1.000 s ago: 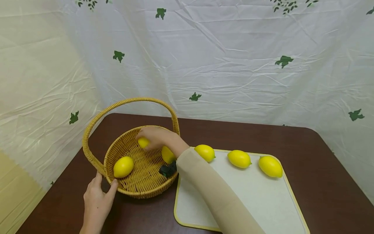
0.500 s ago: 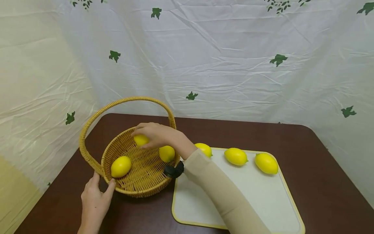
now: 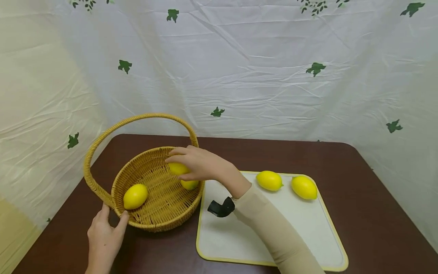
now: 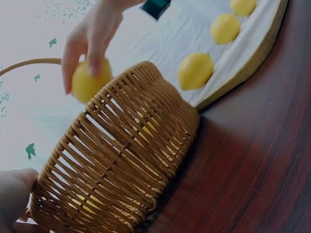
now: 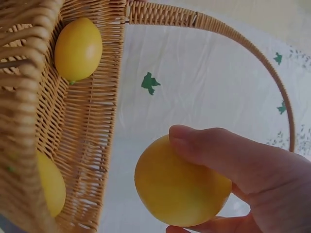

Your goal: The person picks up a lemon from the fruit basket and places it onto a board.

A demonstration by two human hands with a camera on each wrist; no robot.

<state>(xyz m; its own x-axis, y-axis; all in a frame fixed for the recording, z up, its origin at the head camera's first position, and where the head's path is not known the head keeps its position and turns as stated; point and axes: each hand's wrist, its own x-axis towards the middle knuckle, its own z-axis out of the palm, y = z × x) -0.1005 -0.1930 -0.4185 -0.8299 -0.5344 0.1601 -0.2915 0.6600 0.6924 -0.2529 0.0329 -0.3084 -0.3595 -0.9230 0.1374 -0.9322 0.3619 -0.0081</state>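
Note:
My right hand holds a lemon between thumb and fingers, over the right side of the wicker basket. In the left wrist view that lemon shows above the rim. Two more lemons lie inside: one at the left, the other partly hidden below the right hand. At the basket's front left, my left hand grips the rim near the foot of the handle. Its thumb is at the wicker in the left wrist view; the fingers are partly hidden.
Right of the basket lies a white board with a yellow edge. Two lemons, one nearer and one farther right, sit along its back; a third shows in the left wrist view. A black wrist mount hangs from the right sleeve.
My right hand has lifted the lemon from inside the basket and moved right, toward the board. The left hand stays on the rim. The head view has turned slightly right.

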